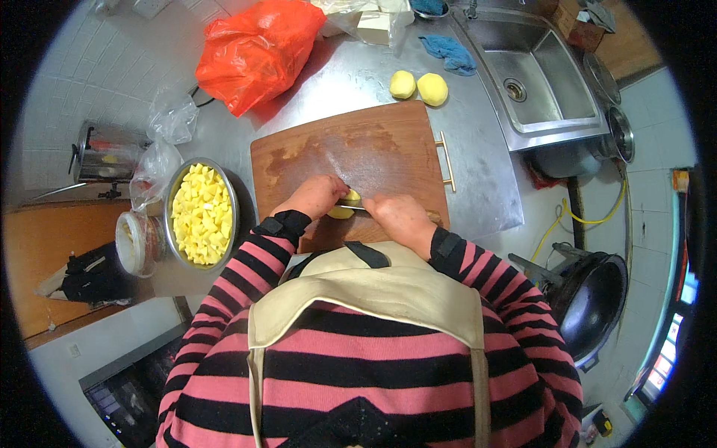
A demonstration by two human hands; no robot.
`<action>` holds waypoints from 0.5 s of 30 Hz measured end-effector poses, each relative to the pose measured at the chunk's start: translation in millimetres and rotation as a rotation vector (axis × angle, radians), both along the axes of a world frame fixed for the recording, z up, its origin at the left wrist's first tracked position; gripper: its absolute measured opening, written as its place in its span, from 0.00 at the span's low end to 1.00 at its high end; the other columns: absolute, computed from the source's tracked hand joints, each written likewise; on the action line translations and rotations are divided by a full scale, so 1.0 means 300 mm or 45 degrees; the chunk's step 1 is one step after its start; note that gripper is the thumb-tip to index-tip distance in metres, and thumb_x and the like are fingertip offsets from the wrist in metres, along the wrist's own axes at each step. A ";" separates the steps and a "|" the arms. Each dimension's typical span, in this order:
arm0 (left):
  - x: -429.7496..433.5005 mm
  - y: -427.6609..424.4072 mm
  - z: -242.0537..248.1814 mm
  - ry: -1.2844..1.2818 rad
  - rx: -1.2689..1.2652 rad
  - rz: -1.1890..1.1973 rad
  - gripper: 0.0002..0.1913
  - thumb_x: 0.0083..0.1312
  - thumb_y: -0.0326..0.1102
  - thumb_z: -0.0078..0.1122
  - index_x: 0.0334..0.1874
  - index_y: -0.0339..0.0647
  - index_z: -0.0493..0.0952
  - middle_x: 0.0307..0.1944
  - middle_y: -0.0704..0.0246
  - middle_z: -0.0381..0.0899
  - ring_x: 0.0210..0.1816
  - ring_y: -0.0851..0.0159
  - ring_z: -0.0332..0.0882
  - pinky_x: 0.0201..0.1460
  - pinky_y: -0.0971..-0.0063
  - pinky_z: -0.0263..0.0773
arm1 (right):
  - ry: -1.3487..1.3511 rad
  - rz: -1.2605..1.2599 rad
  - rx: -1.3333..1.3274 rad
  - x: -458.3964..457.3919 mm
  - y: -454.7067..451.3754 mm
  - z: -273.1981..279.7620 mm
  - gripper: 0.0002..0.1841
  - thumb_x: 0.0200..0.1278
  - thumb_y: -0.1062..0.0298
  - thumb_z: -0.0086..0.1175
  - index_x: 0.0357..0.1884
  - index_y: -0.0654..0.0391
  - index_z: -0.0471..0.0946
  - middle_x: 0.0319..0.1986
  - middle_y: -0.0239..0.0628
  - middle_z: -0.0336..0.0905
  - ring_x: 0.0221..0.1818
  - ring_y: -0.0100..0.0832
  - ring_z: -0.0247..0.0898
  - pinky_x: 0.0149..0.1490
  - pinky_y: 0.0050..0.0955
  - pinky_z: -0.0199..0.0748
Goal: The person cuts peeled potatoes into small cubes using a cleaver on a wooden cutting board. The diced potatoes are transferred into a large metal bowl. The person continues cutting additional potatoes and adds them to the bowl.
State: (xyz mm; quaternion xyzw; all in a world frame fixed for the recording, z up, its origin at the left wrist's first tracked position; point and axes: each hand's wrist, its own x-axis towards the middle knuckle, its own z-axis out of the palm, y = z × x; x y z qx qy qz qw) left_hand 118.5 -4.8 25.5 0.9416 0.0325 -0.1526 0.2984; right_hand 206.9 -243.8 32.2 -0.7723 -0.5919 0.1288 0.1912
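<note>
My right hand grips a knife, whose thin blade points left across the wooden cutting board. Behind the blade, my left hand holds a piece of peeled potato with its fingertips. Another pale yellow piece lies on the near side of the blade. Most of the knife handle is hidden in my right hand. Two whole peeled potatoes rest on the steel counter past the board's far right corner. To the left, a metal bowl is heaped with potato chunks.
A red plastic bag stands at the back left. Right of the board are its brass-coloured handle, a blue cloth and a steel sink. A lidded plastic jar adjoins the bowl. A dark wok sits at lower right.
</note>
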 end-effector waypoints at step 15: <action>0.063 0.007 -0.021 -0.010 0.163 -0.140 0.09 0.62 0.31 0.68 0.42 0.39 0.88 0.42 0.56 0.87 0.45 0.46 0.85 0.51 0.58 0.79 | -0.048 0.024 0.078 0.027 0.005 0.010 0.04 0.66 0.69 0.53 0.40 0.55 0.77 0.29 0.42 0.79 0.31 0.49 0.82 0.33 0.46 0.79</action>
